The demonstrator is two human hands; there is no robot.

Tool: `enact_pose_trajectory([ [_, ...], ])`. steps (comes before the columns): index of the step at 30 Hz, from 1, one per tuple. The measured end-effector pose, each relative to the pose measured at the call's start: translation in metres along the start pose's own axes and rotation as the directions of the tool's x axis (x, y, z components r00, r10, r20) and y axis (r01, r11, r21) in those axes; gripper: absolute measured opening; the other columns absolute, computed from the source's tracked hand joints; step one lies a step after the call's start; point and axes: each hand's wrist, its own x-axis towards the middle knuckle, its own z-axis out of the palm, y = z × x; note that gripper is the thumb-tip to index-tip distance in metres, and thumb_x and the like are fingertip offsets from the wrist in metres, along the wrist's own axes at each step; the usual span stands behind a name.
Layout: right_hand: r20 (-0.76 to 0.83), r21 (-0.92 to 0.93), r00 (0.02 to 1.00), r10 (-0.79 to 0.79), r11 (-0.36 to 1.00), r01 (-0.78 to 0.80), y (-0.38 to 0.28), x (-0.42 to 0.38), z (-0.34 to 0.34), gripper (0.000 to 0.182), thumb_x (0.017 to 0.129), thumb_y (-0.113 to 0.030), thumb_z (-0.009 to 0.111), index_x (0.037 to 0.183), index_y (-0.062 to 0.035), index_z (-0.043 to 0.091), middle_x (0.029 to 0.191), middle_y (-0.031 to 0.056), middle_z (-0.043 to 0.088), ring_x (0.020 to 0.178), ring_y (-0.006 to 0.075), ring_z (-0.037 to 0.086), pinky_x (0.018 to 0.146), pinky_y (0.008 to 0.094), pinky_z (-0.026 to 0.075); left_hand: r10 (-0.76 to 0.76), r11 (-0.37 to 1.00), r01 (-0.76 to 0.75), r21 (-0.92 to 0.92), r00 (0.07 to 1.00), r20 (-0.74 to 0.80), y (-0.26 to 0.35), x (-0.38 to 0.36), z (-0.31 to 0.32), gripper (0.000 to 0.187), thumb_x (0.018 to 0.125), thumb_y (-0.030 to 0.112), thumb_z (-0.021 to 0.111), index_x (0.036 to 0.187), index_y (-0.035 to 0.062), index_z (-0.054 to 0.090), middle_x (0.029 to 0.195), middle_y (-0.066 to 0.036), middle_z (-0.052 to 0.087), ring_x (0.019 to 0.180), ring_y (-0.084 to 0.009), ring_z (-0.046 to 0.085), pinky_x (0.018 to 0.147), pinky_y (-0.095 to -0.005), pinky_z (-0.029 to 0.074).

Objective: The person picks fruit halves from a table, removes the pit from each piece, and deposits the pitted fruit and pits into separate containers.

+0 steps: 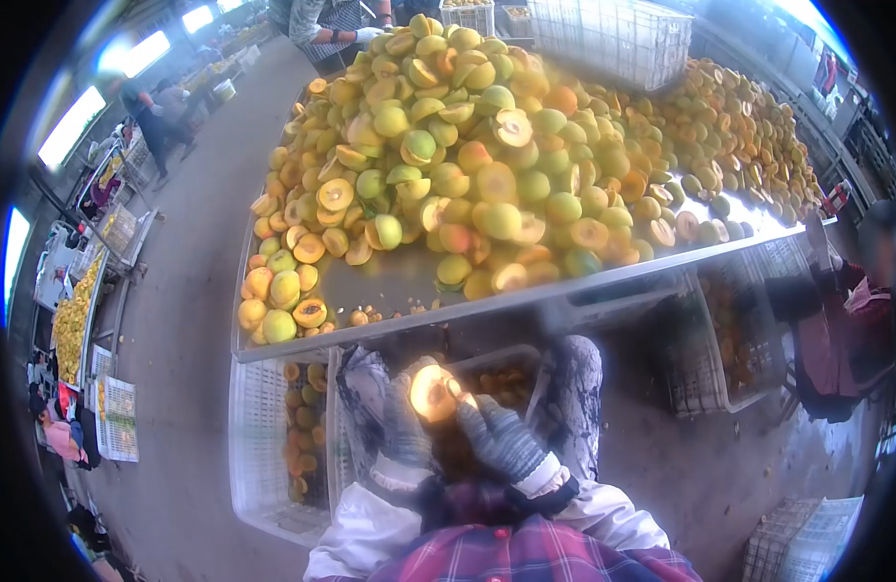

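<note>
My left hand [406, 427], in a grey knit glove, is closed round a peach half [429, 393] whose pale cut face points up. My right hand [501, 438], also gloved, has its fingers drawn together at the right edge of that half. Something small and brownish shows at its fingertips; whether it is a pit or a bare fingertip I cannot make out. Both hands are above my lap, below the front edge of the metal table [390, 281]. A large heap of yellow-green peaches [498, 221], many cut in half, covers much of the table.
A white crate [246, 436] holding fruit stands left of my legs, with another crate [710, 349] to the right under the table. A stacked white crate [613, 41] sits at the back. One person [846, 330] sits at right; another person's arm [336, 36] reaches in behind the heap.
</note>
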Motion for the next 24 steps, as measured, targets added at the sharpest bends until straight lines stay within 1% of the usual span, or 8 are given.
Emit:
enact_pose_trajectory([
  [3,0.024,0.101,0.994,0.106,0.989,-0.108,-0.025,0.011,-0.02,0.04,0.094,-0.01,0.047,0.134,-0.0012,0.048,0.109,0.0237,0.06,0.09,0.0382,0.062,0.077,0.0415,0.051,-0.123,0.979,0.115,-0.168,0.992,-0.041,0.014,-0.007,0.01,0.015,0.091,0.015,0.059,0.097,0.0021,0.061,0.086,-0.008,0.063,0.078,-0.0183,0.061,0.071,-0.029,0.051],
  [6,0.174,0.325,0.983,0.056,0.939,-0.11,0.002,0.004,0.01,0.076,0.08,-0.016,0.061,0.144,0.0021,0.026,0.114,0.0329,0.052,0.096,0.0501,0.054,0.092,0.0513,0.042,0.06,0.996,-0.038,0.082,0.958,-0.281,0.053,-0.018,0.032,0.015,0.09,0.013,0.06,0.098,0.0015,0.062,0.088,-0.009,0.064,0.08,-0.0193,0.062,0.073,-0.0304,0.051],
  [10,0.215,0.379,0.971,0.105,0.907,-0.182,-0.001,0.008,0.014,0.076,0.081,-0.013,0.057,0.145,0.0051,0.02,0.117,0.0331,0.05,0.101,0.0501,0.052,0.096,0.0491,0.04,0.292,0.92,-0.109,0.376,0.83,-0.475,0.074,-0.02,0.067,0.015,0.089,0.011,0.061,0.1,0.0008,0.062,0.09,-0.009,0.064,0.082,-0.0203,0.063,0.075,-0.0318,0.051],
  [13,0.33,0.457,0.926,0.185,0.827,-0.328,0.009,0.01,0.031,0.083,0.081,-0.018,0.056,0.144,0.0103,0.012,0.124,0.0358,0.045,0.108,0.0509,0.05,0.096,0.0483,0.04,0.546,0.734,0.046,0.677,0.554,-0.629,-0.023,-0.013,0.061,0.023,0.089,0.013,0.061,0.109,0.0008,0.06,0.097,-0.011,0.064,0.087,-0.021,0.063,0.08,-0.0331,0.052],
  [15,0.496,0.254,0.859,0.124,0.925,-0.281,0.006,0.011,0.021,0.085,0.08,-0.024,0.055,0.145,0.01,0.012,0.132,0.0367,0.039,0.114,0.0516,0.048,0.104,0.0508,0.033,0.317,0.834,-0.055,0.549,0.863,-0.395,-0.06,-0.018,0.021,0.027,0.091,0.014,0.06,0.114,0.0,0.057,0.101,-0.012,0.063,0.089,-0.0201,0.062,0.082,-0.0328,0.052],
  [19,0.477,0.168,0.868,0.142,0.954,-0.248,-0.002,0.001,0.007,0.088,0.079,-0.029,0.056,0.147,0.0055,0.014,0.136,0.0356,0.038,0.121,0.0516,0.044,0.111,0.0548,0.022,0.019,0.996,-0.051,-0.07,0.917,-0.398,-0.054,-0.016,0.021,0.026,0.094,0.016,0.057,0.115,-0.0006,0.056,0.101,-0.012,0.063,0.089,-0.0204,0.062,0.083,-0.0327,0.052],
  [22,0.52,0.411,0.83,0.203,0.792,-0.451,0.0,0.0,0.004,0.088,0.079,-0.031,0.057,0.148,0.0054,0.015,0.137,0.0354,0.037,0.128,0.0507,0.036,0.114,0.0572,0.011,-0.374,0.817,0.157,-0.555,0.877,-0.302,-0.028,-0.016,0.026,0.027,0.097,0.022,0.053,0.11,-0.0009,0.058,0.097,-0.012,0.064,0.087,-0.0201,0.062,0.08,-0.0325,0.052],
  [24,0.422,0.509,0.881,0.214,0.748,-0.426,-0.005,-0.004,-0.002,0.088,0.079,-0.035,0.056,0.146,0.0084,0.019,0.138,0.0359,0.036,0.129,0.0504,0.036,0.113,0.0583,0.011,0.343,0.894,-0.176,0.413,0.86,-0.377,-0.044,-0.02,0.031,0.035,0.098,0.031,0.048,0.1,-0.0002,0.062,0.088,-0.012,0.065,0.082,-0.0204,0.062,0.076,-0.0316,0.051],
])
